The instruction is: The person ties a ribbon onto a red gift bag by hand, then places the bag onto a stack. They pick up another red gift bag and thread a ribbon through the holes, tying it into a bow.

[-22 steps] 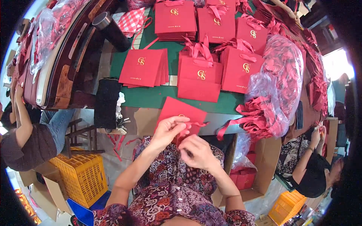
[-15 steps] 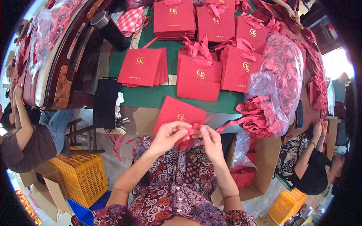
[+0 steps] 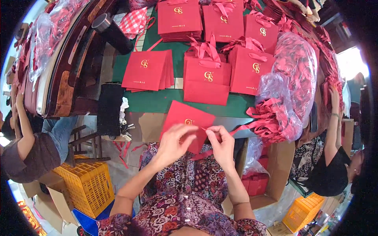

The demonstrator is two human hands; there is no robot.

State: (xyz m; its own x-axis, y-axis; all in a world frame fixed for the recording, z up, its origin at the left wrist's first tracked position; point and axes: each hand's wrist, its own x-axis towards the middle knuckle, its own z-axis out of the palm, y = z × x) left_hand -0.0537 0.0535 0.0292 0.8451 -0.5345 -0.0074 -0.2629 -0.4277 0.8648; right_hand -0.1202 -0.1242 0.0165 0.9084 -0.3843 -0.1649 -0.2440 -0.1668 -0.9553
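A flat red paper bag [image 3: 179, 115] with a gold emblem lies tilted over the table's front edge. Over its lower part is my left hand [image 3: 175, 144], slightly blurred, with thumb and forefinger apart and nothing visible between them. My right hand [image 3: 221, 146] pinches a thin end of red ribbon [image 3: 203, 128] at the bag's right side. More ribbon hangs below the fingers, beside my lap. Exactly how the ribbon passes through the bag is hidden.
Behind stand stacks of red bags [image 3: 206, 80] with ribbon handles on a green mat [image 3: 153, 103]. A clear plastic sack of ribbons [image 3: 293, 70] bulges at the right. A black flask [image 3: 113, 33] stands far left. An open cardboard box [image 3: 277, 173] sits below; co-workers are at both sides.
My left hand has drawn slightly away from the ribbon, its fingers parting. My right hand keeps a pinch on a ribbon end. The co-worker at right has raised an arm.
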